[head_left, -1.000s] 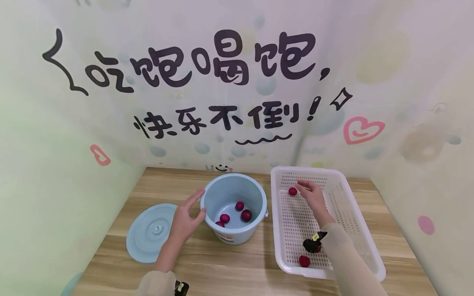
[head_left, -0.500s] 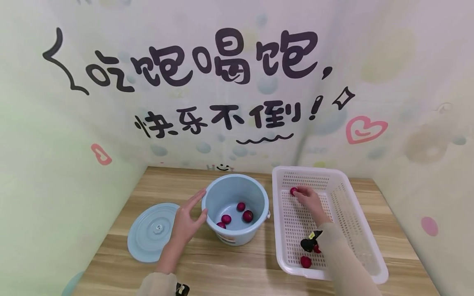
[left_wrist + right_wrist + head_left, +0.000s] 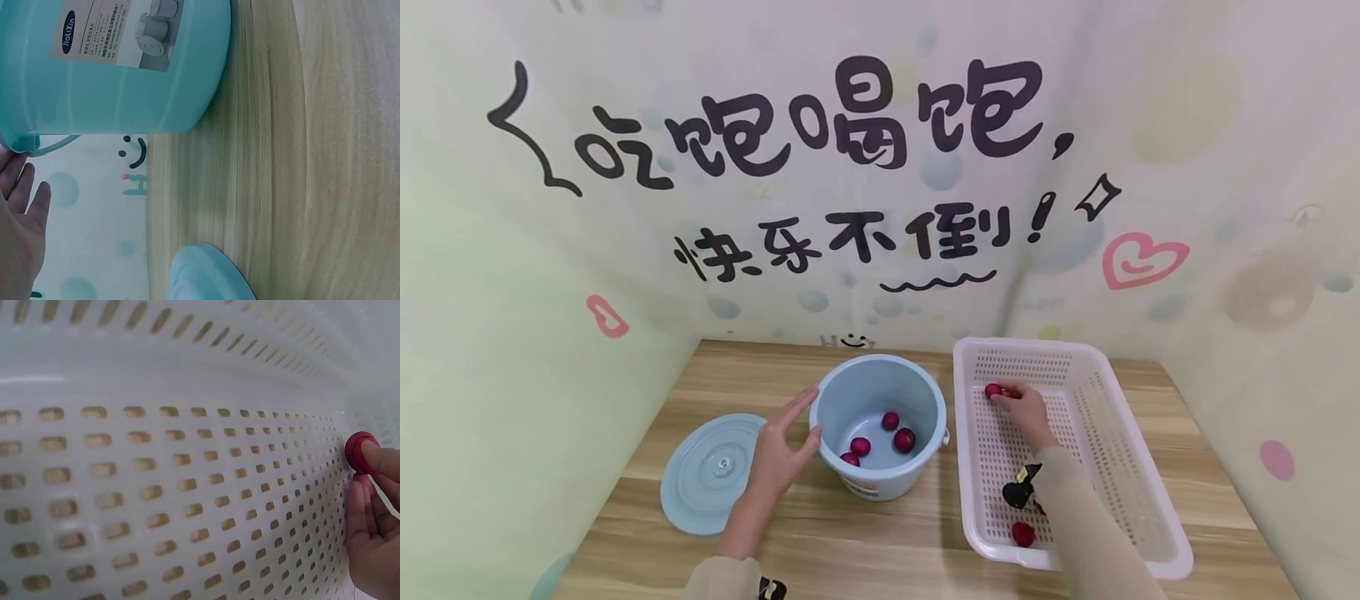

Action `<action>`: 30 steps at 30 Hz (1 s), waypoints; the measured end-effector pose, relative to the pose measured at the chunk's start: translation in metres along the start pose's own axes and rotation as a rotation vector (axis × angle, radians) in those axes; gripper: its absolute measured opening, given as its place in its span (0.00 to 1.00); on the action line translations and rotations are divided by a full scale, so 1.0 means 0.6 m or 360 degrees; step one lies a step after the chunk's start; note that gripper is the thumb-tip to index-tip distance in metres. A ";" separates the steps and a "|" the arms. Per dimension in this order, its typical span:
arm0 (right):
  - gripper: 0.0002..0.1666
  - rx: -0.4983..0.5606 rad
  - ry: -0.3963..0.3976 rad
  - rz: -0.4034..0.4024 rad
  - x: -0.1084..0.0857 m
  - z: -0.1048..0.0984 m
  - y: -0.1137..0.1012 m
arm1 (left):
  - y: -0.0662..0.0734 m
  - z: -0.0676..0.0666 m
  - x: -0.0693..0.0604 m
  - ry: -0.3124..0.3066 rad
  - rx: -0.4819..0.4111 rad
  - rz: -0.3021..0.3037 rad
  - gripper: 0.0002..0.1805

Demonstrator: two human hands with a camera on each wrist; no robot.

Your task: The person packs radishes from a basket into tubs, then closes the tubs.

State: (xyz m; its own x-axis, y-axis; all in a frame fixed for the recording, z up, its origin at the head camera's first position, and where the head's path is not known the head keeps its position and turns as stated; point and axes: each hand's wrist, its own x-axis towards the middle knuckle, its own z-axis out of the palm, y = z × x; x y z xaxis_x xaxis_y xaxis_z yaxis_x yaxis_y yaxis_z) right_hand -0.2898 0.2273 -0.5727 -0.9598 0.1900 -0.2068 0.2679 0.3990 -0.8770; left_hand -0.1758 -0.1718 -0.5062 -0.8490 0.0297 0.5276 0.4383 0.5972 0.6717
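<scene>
In the head view my left hand (image 3: 777, 450) touches the left rim of a light blue bucket (image 3: 891, 483) with its fingers spread and fairly straight. The left wrist view shows those fingers beside the handle joint (image 3: 26, 144). Several small round dark red balls (image 3: 904, 440) lie at the bottom of the bucket. Inside the white perforated basket (image 3: 966, 492), toward its far left corner, my right hand (image 3: 1028, 412) pinches another small red ball (image 3: 356, 449) between thumb and fingers. A further red ball (image 3: 1022, 534) lies at the basket's near end; one beside it is mostly hidden by my right wrist.
A light blue lid (image 3: 711, 473) lies on the wooden table (image 3: 865, 550) left of the bucket. The basket stands just right of the bucket, with a narrow gap. A printed backdrop (image 3: 820, 308) rises behind the table and along both sides.
My right hand has come down onto the red ball in the far left of the basket and now pinches it. The left hand stays at the bucket rim.
</scene>
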 end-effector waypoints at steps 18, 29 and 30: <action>0.27 0.0332 -0.0228 0.0004 -0.007 -0.033 -0.010 | 0.002 0.002 0.001 0.0014 -0.0021 0.0013 0.29; 0.29 0.0597 -0.0333 -0.0046 -0.011 -0.071 -0.036 | 0.002 0.006 0.003 0.0064 -0.0021 0.0043 0.29; 0.28 0.0590 -0.0332 -0.0044 -0.013 -0.075 -0.038 | 0.003 0.006 0.004 0.0060 -0.0026 0.0040 0.29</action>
State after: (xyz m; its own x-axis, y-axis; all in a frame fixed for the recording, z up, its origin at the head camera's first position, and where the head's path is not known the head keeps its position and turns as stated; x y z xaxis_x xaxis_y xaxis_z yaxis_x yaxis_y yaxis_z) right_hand -0.2848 0.2572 -0.5313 -0.9728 -0.0170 -0.2312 0.2302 0.0444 -0.9721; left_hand -0.1778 -0.1675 -0.5057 -0.8259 0.0142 0.5636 0.4645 0.5836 0.6661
